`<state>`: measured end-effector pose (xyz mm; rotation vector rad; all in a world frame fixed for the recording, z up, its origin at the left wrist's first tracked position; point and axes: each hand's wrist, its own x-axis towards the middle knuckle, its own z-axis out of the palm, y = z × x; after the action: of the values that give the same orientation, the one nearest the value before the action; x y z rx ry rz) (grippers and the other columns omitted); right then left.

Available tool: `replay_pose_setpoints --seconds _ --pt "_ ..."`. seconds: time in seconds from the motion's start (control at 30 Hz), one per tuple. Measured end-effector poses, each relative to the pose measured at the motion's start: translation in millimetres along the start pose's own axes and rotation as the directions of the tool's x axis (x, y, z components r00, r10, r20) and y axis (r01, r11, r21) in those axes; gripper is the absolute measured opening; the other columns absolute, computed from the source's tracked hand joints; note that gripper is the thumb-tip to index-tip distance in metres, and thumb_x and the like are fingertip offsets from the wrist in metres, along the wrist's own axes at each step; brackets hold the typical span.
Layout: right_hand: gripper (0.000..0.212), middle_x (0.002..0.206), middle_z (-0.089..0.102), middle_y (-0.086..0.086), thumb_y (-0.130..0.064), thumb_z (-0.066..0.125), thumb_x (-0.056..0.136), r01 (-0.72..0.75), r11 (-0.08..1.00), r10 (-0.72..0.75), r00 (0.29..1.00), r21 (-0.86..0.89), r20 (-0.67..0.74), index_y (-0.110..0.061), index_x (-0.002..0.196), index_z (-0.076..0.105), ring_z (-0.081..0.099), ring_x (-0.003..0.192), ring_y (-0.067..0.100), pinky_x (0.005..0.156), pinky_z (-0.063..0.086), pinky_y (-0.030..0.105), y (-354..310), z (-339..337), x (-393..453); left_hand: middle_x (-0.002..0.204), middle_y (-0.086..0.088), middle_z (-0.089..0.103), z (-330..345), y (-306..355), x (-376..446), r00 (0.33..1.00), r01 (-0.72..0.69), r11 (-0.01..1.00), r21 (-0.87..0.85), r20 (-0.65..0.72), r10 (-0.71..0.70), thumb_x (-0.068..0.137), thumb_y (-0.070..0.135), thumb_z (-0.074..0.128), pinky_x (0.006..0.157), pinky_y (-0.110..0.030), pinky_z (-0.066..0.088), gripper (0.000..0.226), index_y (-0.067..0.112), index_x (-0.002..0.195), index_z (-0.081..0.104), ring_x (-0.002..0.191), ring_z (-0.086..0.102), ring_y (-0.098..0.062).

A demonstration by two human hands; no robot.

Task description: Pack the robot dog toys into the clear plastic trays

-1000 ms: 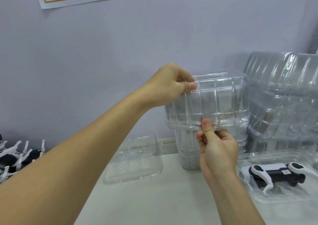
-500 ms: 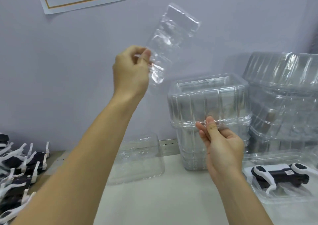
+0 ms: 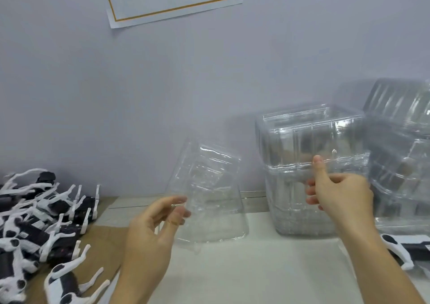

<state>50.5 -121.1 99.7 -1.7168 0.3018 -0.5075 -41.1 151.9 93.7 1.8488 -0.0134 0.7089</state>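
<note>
Nearest, at lower left, a pile of robot dog toys (image 3: 35, 224) lies on the desk (image 3: 267, 275). The left hand (image 3: 151, 231), which half a second ago held a single clear tray (image 3: 209, 201) high against the wall, has lowered it to just above the desk, pinching its near edge between thumb and loosely curled fingers; an empty tray is thus ready for loading. The right hand (image 3: 337, 194), thumb raised, grips the rim of the tray stack (image 3: 309, 171) behind. At far right, a packed dog (image 3: 404, 250) lies in its tray.
</note>
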Motion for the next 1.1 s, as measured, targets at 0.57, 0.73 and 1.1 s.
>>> replay_pose_setpoints --seconds 0.57,0.73,1.1 --pt "0.052 0.051 0.068 -0.001 -0.044 0.052 0.097 0.214 0.868 -0.061 0.942 -0.449 0.331 -0.009 0.066 0.073 0.068 0.052 0.014 0.064 0.052 0.031 -40.6 3.7 -23.7 0.084 0.024 0.067 -37.4 14.7 -7.5 0.761 0.051 0.865 0.499 0.541 -0.357 0.080 0.047 0.077 0.093 -0.021 0.047 0.016 0.060 0.087 0.070 0.099 0.058 0.000" --pt "0.055 0.082 0.075 -0.002 -0.059 0.048 0.094 0.366 0.672 0.187 0.757 -0.644 0.626 -0.011 0.102 0.073 0.069 0.077 0.015 0.079 0.054 0.027 -24.6 15.4 -49.2 0.087 0.016 0.069 -10.4 -4.2 -16.1 0.717 0.037 0.814 0.580 0.552 -0.426 0.074 0.042 0.084 0.095 -0.026 0.045 0.026 0.044 0.098 0.074 0.106 0.048 -0.008" --pt "0.037 0.101 0.057 -0.010 -0.031 0.063 0.089 0.169 0.917 0.055 0.844 -0.362 0.534 -0.033 0.125 0.054 0.060 0.086 0.007 0.062 0.046 0.021 43.9 49.9 -78.6 0.127 0.013 0.045 -0.8 -46.4 -11.3 0.890 0.392 0.861 0.324 0.104 -0.444 0.094 0.040 0.061 0.099 -0.027 0.041 0.041 0.037 0.131 0.044 0.121 0.046 -0.009"
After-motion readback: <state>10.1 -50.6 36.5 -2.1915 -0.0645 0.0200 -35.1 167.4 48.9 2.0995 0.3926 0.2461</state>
